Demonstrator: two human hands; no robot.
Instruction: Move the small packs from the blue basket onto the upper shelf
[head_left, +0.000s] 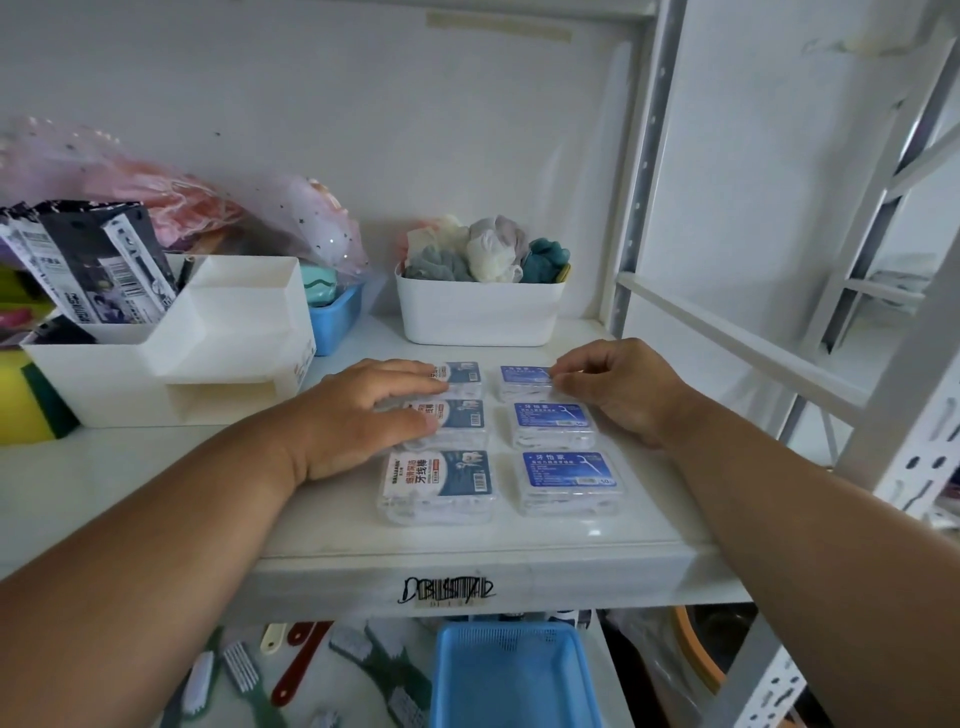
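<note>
Several small clear floss packs lie in two columns on the white upper shelf (156, 483). The left column has white-and-blue labels, its nearest pack (439, 483) fully visible. The right column has blue labels, nearest pack (569, 480). My left hand (363, 415) lies flat over the far two left packs, fingers spread and touching them. My right hand (618, 387) pinches the right edge of the far right pack (524, 379) with its fingertips. The blue basket (511, 675) sits on the lower shelf below, and what I can see of its inside holds nothing.
A white tiered organizer (208, 353) with dark sachets stands at left, with a small blue tray (335, 319) behind it. A white bin (478, 312) of cloths stands at the back. A metal upright (641, 171) rises at right. Brushes (244, 670) lie on the lower shelf.
</note>
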